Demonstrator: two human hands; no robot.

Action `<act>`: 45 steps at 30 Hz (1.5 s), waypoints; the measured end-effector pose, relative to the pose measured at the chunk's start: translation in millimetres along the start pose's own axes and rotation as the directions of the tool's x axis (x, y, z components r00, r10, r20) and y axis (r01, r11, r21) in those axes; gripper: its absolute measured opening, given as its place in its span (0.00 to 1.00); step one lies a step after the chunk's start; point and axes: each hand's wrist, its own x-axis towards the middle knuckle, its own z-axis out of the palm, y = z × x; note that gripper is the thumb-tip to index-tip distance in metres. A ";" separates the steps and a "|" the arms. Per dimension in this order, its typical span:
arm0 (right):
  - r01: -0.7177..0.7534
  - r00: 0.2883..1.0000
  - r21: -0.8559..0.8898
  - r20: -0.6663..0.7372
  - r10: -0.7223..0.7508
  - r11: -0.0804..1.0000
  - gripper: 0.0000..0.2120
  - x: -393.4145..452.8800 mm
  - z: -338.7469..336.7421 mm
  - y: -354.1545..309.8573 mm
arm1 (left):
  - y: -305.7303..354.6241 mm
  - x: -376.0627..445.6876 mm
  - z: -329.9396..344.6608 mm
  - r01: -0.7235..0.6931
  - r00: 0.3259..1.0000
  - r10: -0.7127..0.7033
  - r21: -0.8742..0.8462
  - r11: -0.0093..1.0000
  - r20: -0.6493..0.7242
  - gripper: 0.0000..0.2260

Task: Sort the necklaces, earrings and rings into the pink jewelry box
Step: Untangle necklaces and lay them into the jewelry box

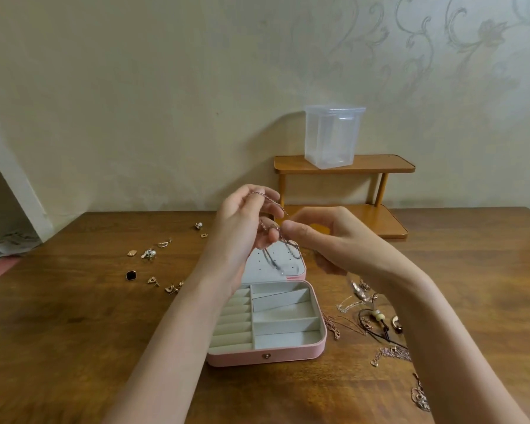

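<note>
The pink jewelry box (288,354) lies open at the table's middle, its grey compartments bare. Above its raised lid (291,264), both my hands hold one thin chain necklace (276,203). My left hand (245,221) has the chain looped over its curled fingers. My right hand (322,237) pinches the chain near its thumb tip, and the rest dangles in front of the lid. Several earrings (149,254) lie scattered left of the box. A tangle of necklaces (377,319) lies right of it, partly hidden by my right forearm.
A small two-tier wooden shelf (377,165) stands at the back against the wall, with a clear plastic container (334,136) on its top. The wooden table (74,332) runs to the wall; its left edge is near a doorway.
</note>
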 end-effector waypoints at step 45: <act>0.244 0.960 0.609 -0.260 -0.101 0.755 0.07 -3.1 -17.2 -0.6 | -25.4 23.7 -21.3 0.325 0.939 -0.339 -0.452 0.831 0.052 0.08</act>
